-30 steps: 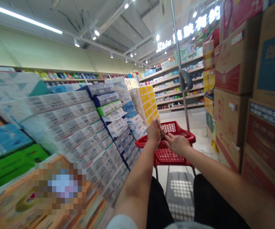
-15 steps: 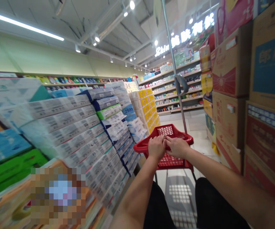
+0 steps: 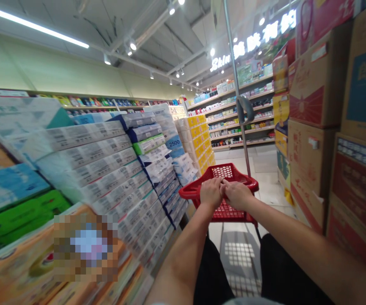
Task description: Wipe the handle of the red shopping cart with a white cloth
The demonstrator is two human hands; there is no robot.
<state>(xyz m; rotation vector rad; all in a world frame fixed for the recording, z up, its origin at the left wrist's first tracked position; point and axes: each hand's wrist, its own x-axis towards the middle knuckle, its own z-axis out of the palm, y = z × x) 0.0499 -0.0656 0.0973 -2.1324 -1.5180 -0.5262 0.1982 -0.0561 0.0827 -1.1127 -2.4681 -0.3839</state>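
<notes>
Red plastic shopping cart with mesh basket sides (image 3: 232, 214): straight ahead of the person, upright on the pale tiled floor (image 3: 265, 182), between two rows of stacked goods. Left hand (image 3: 211, 192) and right hand (image 3: 236, 195) meet over its near edge, touching at the fingertips. Left fingers bent, pressed together; right fingers bent in towards them. Whether they pinch something small or only press on each other, we can't tell; contact with the cart underneath is hidden too.

Step in hand, as we judge it: close two-handed finger work at the cart's near edge. From this pose, a next move of either hand would call for parting the fingertips first; a firm hold on the cart would call for wrapping the fingers round its edge.

Further out: dark-clothed legs (image 3: 284, 271) on both sides of the cart's grid-patterned shadow (image 3: 239, 254). Thin metal pole (image 3: 233, 63) with a grey looped fitting (image 3: 245, 110) rises by the cart's far right side; we can't tell if it is attached. On the left, white plastic-wrapped packs in a tall stack (image 3: 100, 169), then a yellow-and-white stack (image 3: 202, 140). On the right, brown-and-red cardboard cartons (image 3: 312, 152). At the back, stocked wall shelves (image 3: 227, 123) under a lit white sign (image 3: 252, 42).
</notes>
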